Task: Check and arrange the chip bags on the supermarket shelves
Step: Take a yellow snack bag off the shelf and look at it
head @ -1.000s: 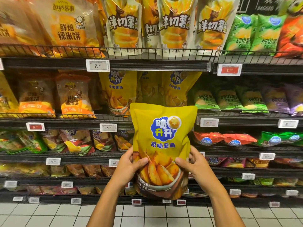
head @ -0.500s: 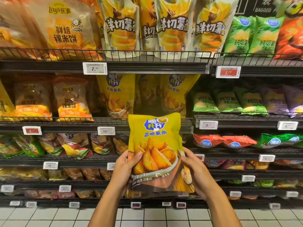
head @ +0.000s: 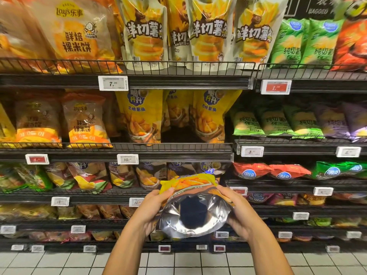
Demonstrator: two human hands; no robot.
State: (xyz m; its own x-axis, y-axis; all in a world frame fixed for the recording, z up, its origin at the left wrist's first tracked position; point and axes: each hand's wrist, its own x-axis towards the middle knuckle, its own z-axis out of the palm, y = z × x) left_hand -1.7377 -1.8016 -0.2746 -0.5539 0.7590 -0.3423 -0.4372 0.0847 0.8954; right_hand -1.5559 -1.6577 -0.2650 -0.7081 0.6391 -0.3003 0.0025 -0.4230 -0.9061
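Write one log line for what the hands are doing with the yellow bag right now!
step: checking bag | left hand: grips yellow chip bag | right hand: grips same bag | bag: tipped, silver bottom faces camera | shelf gap: between matching yellow bags

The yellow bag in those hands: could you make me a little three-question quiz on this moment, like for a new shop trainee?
1. True or false: the yellow bag is tipped so its silver bottom faces the camera.
2. Which hands hold it? A) left hand only B) right hand only C) both
3. Fill in: the white price tag under the top shelf reads ____.

Key: 1 true; 2 C; 3 7.90
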